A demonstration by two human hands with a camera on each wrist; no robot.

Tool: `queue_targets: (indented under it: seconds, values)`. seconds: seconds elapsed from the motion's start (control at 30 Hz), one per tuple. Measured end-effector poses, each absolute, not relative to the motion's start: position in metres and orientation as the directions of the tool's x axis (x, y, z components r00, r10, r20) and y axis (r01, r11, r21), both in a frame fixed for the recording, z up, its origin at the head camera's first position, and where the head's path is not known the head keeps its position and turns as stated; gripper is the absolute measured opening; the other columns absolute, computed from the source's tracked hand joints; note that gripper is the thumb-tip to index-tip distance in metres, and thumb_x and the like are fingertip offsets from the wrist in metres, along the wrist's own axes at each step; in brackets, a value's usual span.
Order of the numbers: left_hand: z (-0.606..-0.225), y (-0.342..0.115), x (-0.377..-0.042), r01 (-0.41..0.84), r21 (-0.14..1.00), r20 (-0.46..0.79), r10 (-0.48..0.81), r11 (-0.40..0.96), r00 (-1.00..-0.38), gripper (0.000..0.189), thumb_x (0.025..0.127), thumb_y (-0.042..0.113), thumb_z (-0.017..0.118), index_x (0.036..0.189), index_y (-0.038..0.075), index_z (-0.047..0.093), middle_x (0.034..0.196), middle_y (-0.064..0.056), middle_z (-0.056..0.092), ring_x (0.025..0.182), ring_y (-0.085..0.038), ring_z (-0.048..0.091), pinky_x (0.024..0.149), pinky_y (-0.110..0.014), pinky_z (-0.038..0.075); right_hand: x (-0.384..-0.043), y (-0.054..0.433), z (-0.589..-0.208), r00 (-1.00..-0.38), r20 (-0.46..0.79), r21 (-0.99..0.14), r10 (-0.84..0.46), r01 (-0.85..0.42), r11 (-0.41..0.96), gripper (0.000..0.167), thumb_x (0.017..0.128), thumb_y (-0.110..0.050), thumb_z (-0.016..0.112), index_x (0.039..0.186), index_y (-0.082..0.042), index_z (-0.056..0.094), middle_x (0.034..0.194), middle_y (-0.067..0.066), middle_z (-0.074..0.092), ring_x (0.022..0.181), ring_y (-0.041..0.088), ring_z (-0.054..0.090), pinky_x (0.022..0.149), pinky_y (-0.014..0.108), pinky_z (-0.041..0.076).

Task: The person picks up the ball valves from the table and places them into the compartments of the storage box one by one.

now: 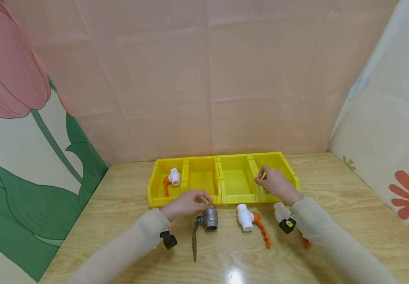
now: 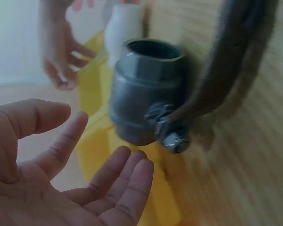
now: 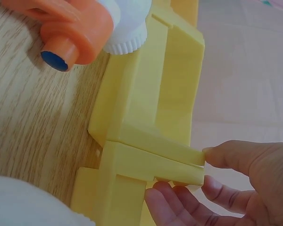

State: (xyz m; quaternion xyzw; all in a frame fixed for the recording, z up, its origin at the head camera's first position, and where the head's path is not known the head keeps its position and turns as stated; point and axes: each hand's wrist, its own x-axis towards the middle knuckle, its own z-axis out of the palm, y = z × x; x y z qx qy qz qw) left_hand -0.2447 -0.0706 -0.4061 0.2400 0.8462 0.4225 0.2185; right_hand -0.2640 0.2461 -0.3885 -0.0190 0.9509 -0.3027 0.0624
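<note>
My left hand (image 1: 189,204) hovers by a grey metal ball valve (image 1: 210,218), fingers bent loosely with nothing between them. In the left wrist view the valve's round opening (image 2: 153,49) faces up, and its long lever (image 2: 221,61) extends beside it. At the two right-hand yellow bins (image 1: 238,198), my right hand (image 1: 275,182) pinches their adjoining walls (image 3: 170,162), thumb on one side and fingers on the other. A white plastic ball valve with an orange handle (image 1: 246,218) lies before the bins. Another white valve (image 1: 281,212) is partly hidden by my right wrist.
Four yellow bins stand in a row against the back wall. Inside the leftmost bin (image 1: 153,189) lies a white valve (image 1: 174,177) with an orange handle. The wooden table (image 1: 112,221) runs up to printed cloth walls on both sides.
</note>
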Motion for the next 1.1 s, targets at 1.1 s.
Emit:
queue_targets:
  seconds: [1.1]
  values:
    - [-0.415,-0.055,-0.227,0.386,0.573,-0.248,0.602,0.723,-0.759,0.04,0.093,0.037,0.063,0.131,0.025,0.058,0.114,0.0,0.064,0.089,-0.01,0.055,0.078,-0.028,0.046,-0.263,0.246,-0.387,-0.992,-0.08,-0.574,-0.093,-0.03,0.818,0.023,0.097,-0.022,0.059,0.104,-0.003,0.048,0.074,0.009,0.056,0.063,0.02,0.057,0.057,0.027,0.049]
